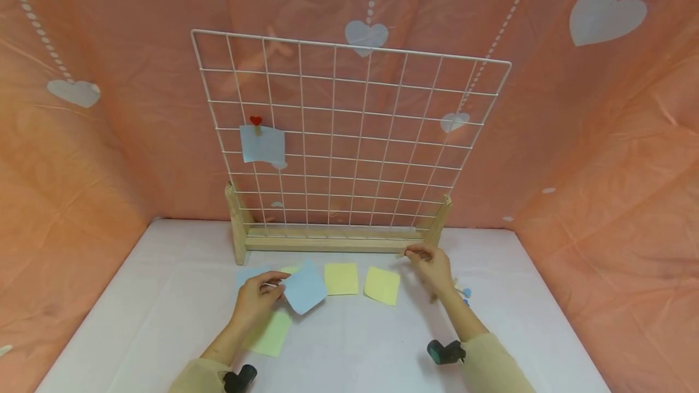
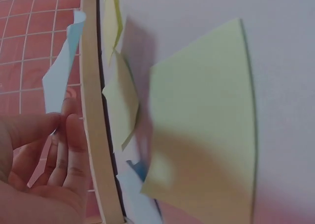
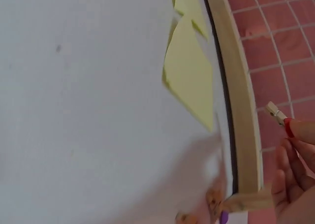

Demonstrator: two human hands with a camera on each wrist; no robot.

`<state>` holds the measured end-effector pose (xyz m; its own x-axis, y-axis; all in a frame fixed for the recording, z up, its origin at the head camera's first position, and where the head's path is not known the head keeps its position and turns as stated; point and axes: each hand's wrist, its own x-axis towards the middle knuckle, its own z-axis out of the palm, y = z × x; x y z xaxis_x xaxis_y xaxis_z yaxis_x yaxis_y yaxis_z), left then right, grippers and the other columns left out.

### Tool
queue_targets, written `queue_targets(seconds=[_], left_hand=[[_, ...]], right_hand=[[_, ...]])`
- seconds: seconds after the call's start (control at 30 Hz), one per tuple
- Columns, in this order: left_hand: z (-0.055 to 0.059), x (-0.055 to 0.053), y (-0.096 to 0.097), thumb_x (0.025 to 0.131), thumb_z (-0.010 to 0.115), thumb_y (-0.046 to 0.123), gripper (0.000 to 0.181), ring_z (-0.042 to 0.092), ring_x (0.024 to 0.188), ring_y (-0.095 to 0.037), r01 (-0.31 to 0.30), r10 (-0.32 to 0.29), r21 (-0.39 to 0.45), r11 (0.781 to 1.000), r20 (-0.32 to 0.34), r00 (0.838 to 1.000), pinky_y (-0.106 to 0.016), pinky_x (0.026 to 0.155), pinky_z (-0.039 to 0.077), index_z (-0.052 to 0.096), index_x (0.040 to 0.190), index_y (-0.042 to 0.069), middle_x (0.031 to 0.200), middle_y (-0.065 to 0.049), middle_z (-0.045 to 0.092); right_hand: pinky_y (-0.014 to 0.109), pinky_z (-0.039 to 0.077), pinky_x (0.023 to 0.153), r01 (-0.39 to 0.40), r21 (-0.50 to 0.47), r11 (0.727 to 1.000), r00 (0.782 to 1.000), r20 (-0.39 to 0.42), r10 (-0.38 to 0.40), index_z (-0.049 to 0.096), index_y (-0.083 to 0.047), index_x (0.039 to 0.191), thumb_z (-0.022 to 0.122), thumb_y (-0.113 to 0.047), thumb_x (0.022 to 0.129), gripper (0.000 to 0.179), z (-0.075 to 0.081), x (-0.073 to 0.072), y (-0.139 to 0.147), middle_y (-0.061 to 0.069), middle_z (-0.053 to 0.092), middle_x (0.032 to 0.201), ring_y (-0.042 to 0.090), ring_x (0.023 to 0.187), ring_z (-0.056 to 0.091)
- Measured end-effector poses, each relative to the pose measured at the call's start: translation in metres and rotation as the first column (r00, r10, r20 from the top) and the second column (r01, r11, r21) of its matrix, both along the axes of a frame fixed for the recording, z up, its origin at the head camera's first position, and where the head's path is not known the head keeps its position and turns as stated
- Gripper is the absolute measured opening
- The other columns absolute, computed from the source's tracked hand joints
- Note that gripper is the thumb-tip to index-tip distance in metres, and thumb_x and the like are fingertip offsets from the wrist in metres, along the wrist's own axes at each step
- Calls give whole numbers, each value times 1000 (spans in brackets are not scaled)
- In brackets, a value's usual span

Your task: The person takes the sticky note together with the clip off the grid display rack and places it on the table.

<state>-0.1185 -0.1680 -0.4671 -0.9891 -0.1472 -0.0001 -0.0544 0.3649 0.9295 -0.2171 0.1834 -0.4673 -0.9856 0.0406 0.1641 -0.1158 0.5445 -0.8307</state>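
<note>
My left hand pinches a light blue sticky note by its edge, thumb against fingers, above the table. In the left wrist view that note appears nearly edge-on with a curled corner. Between thumb and fingertips of my right hand is a small wooden clothespin with a red top, near the right end of the stand. Behind both hands rises a white wire grid in a wooden stand. Another blue note hangs at its left, clipped by a red-heart clothespin.
Two yellow notes lie along the front of the stand. A pale green note and another blue note lie around my left hand. Several small clothespins lie beside my right forearm. Orange cloth walls surround the table.
</note>
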Motion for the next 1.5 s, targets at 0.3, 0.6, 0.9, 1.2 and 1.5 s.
queue_targets(seconds=[0.3,0.6,0.9,1.2,1.5], left_hand=[[-12,3,8,80,61,-6,22,63,63,-14,61,-60,-7,998,61,996,-20,55,51,70,98,2,87,-11,65],[-18,7,16,79,62,-5,19,60,62,-11,200,-198,-35,979,42,979,-18,55,51,68,96,-2,85,-11,62],[-22,10,24,74,67,-3,20,46,55,-5,223,-216,-124,967,67,974,-16,55,43,68,94,0,70,-3,55],[-22,14,27,74,73,6,15,54,74,-9,142,-166,-361,922,-35,985,-19,64,45,67,86,11,84,1,63],[-10,1,13,78,70,8,7,50,64,-5,18,-56,-334,942,-104,993,-19,57,42,67,84,10,86,-2,62]], right_hand=[[27,41,78,45,82,996,994,92,-53,71,-9,98,69,-23,82,21,-10,0,19,11,68,101,22,94,57],[23,43,52,75,130,989,983,158,-96,71,-2,95,69,-22,82,23,-16,3,23,14,68,91,13,63,56],[50,24,91,36,241,970,996,65,-53,70,-3,92,66,-18,84,17,-22,5,21,12,71,77,31,86,63],[50,26,86,80,293,953,997,-2,-83,70,-4,90,64,-15,84,14,-23,9,18,14,71,85,33,87,62],[49,27,89,111,227,968,994,-44,-103,72,-5,91,66,-20,83,18,-16,10,4,14,71,89,34,91,62]])
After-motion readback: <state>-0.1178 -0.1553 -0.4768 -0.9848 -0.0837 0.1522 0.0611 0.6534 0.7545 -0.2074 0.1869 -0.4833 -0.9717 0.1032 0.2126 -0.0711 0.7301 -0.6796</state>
